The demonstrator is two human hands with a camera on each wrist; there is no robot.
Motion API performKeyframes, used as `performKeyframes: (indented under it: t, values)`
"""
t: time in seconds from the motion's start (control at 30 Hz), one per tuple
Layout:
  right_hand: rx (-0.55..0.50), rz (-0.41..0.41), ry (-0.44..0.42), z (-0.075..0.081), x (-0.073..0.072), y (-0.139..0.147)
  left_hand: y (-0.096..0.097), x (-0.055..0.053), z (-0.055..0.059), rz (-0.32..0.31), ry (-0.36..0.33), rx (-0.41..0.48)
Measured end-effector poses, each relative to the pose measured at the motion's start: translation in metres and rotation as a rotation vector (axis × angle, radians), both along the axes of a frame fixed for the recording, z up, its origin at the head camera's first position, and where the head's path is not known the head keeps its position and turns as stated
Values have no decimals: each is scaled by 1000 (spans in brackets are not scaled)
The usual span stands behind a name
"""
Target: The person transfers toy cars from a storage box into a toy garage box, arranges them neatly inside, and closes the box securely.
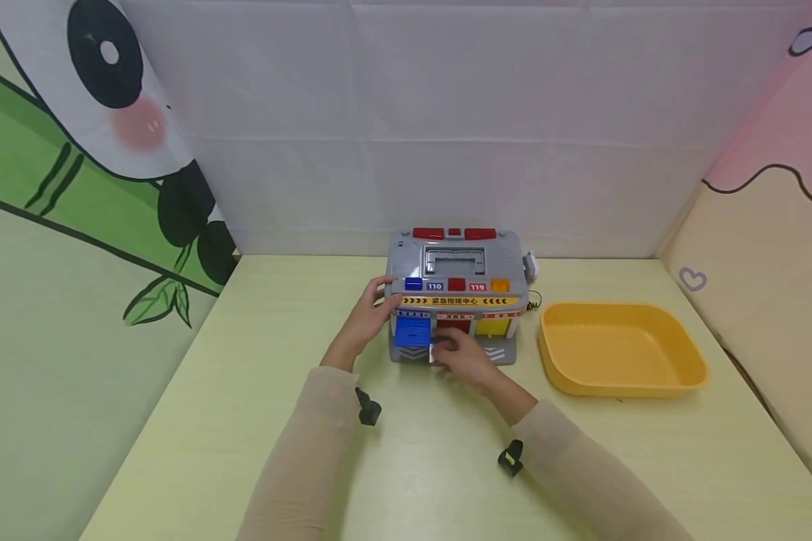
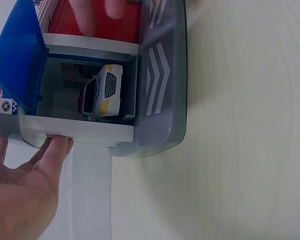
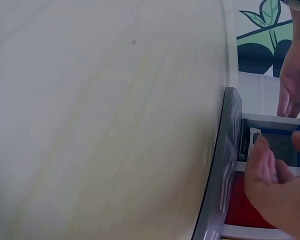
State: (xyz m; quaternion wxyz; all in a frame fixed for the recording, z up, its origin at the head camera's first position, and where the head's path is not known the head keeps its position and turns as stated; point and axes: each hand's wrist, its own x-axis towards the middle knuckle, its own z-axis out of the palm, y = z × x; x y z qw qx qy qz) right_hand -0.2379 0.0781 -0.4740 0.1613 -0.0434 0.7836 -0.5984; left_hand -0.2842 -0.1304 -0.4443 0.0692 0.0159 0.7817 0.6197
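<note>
A grey toy emergency station [image 1: 504, 259] stands at the back of the table. My left hand [image 1: 362, 323] holds its left side by the roof edge, with fingers against the white side wall in the left wrist view. The blue garage door [image 1: 413, 332] is swung up, and a white toy police car [image 2: 110, 92] sits inside that bay, nose outward. My right hand [image 1: 463, 359] hovers at the front of the station, fingers extended before the red door [image 3: 242, 210]. Those fingers overlap the car in the right wrist view and hold nothing visible.
A yellow tray [image 1: 622, 391] lies right of the station. On the station's right side hangs a white handset [image 1: 531, 267] with a coiled black cord [image 1: 534, 301]. The yellow door [image 1: 492, 327] is down. A white backdrop [image 1: 446, 180] rises behind.
</note>
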Motion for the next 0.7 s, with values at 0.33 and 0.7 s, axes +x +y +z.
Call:
performKeyframes:
  t: [0.33,0.7]
  values:
    - [222,-146,396,11,14,-4,-1,-3,0,-21,-26,12]
    - [279,-127,702,27,14,-3,-1,-4,-3,-11,-16,4]
